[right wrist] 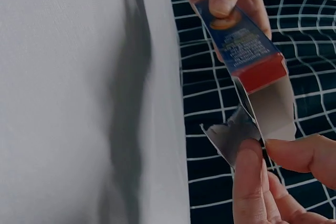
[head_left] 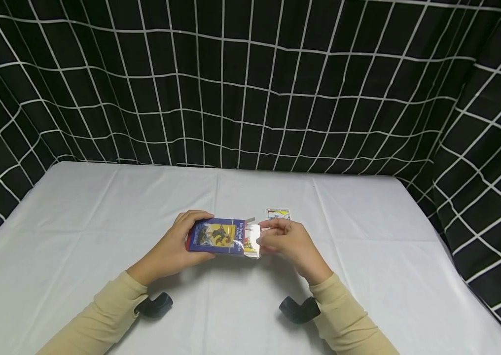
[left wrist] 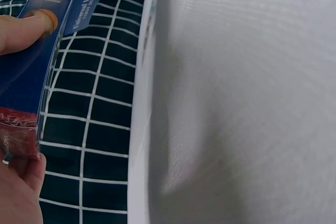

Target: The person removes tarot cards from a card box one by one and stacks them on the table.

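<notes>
My left hand [head_left: 181, 241] grips a blue tarot card box [head_left: 217, 235] by its red end, with the thumb along one edge and the fingers along the other. A figure on yellow is printed on its face. My right hand [head_left: 288, 244] is at the opposite end, which stands open. Thumb and fingers there pinch the pale end flap [right wrist: 273, 111], beside a bent grey flap [right wrist: 231, 135] in the right wrist view. From the head, a white-edged piece with a coloured picture [head_left: 250, 240] shows at this end. The box is held up off the table.
A picture card [head_left: 279, 213] lies on the white-clothed table [head_left: 99, 207] just beyond my right hand, partly hidden by it. Dark curved pieces [head_left: 300, 309] stick out at both wrists. Black curtains with a white grid [head_left: 232, 88] surround the table's back and sides.
</notes>
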A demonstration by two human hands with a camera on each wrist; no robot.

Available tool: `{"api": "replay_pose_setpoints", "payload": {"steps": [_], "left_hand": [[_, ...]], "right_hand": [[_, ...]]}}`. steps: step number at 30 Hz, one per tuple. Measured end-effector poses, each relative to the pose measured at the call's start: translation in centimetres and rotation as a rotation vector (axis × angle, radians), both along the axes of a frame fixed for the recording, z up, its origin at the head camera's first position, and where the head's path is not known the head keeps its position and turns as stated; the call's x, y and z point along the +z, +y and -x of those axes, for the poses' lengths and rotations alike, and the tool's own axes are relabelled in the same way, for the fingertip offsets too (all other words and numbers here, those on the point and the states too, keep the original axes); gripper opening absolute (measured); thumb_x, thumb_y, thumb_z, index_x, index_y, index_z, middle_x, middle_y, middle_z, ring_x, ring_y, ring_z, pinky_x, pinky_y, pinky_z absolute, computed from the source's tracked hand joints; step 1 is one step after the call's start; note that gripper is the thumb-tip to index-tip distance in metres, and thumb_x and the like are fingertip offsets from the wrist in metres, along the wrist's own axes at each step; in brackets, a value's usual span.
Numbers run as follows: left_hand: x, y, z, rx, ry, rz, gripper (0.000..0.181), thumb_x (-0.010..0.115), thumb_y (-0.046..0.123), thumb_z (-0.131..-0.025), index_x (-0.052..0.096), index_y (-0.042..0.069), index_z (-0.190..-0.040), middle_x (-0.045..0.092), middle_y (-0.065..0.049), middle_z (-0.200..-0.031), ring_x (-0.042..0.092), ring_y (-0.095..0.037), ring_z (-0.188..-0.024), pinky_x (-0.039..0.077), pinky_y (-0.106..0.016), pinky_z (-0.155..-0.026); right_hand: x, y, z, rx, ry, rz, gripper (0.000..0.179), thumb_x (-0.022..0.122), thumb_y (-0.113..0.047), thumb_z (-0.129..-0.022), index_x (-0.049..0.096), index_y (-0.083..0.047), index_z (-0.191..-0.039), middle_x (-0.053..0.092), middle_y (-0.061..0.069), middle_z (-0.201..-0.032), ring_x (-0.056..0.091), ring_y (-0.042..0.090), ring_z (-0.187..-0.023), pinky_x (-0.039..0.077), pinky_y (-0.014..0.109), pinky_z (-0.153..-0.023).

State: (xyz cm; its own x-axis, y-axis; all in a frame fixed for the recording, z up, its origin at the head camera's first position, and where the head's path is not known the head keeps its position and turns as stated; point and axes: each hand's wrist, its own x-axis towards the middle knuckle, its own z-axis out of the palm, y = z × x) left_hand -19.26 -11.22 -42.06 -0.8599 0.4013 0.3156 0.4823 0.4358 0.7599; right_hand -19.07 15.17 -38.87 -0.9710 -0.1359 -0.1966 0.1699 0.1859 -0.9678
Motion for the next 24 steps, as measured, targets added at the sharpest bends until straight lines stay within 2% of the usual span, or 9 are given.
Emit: {"api": "replay_pose_setpoints", "payload": {"steps": [4,8,12,18,24], "left_hand": [[-0.1,0.1,0.1,-0.005,-0.01,-0.001,0.075,0.088,0.015,-0.073,0.05,0.011,-0.137,0.054,-0.006,-0.138,0.044,-0.024,-0.124,0.038,-0.049,-0.105],[-0.1,0.1,0.1,-0.005,-0.01,0.003,0.075,0.088,0.015,-0.072,0.05,0.01,-0.137,0.054,-0.006,-0.138,0.044,-0.024,-0.125,0.038,-0.05,-0.106],[-0.1,0.0,0.1,-0.006,-0.004,0.004,0.076,0.088,0.015,-0.072,0.05,0.01,-0.137,0.054,-0.006,-0.138,0.044,-0.024,-0.126,0.038,-0.05,-0.107],[0.0,0.1,0.0,-0.019,-0.004,0.005,0.075,0.088,0.016,-0.072,0.051,0.01,-0.137,0.054,-0.007,-0.138,0.044,-0.025,-0.128,0.037,-0.05,-0.108],[0.2,0.1,-0.1,-0.008,-0.007,0.002,0.075,0.088,0.015,-0.071,0.051,0.009,-0.136,0.054,-0.007,-0.137,0.044,-0.025,-0.127,0.037,-0.05,-0.108]], "right_hand": [[0.2,0.5,0.1,0.021,0.03,-0.015,0.045,0.063,0.004,-0.08,0.059,0.011,-0.124,0.068,0.002,-0.083,0.064,0.007,-0.073,0.056,0.023,-0.072],[0.3,0.6,0.2,0.036,0.025,-0.006,0.044,0.066,0.002,-0.082,0.058,0.014,-0.123,0.069,0.005,-0.088,0.067,0.007,-0.075,0.058,0.025,-0.074],[0.2,0.4,0.3,0.026,0.016,0.001,0.038,0.07,-0.002,-0.084,0.06,0.012,-0.118,0.07,0.005,-0.089,0.069,0.009,-0.075,0.059,0.027,-0.074],[0.3,0.5,0.4,0.013,0.036,-0.032,0.031,0.071,-0.001,-0.085,0.061,0.013,-0.111,0.068,0.003,-0.081,0.066,0.007,-0.069,0.058,0.025,-0.068],[0.7,1.2,0.5,0.018,0.069,-0.065,0.029,0.072,-0.002,-0.085,0.063,0.013,-0.107,0.07,0.005,-0.086,0.067,0.008,-0.069,0.059,0.026,-0.07]]}}
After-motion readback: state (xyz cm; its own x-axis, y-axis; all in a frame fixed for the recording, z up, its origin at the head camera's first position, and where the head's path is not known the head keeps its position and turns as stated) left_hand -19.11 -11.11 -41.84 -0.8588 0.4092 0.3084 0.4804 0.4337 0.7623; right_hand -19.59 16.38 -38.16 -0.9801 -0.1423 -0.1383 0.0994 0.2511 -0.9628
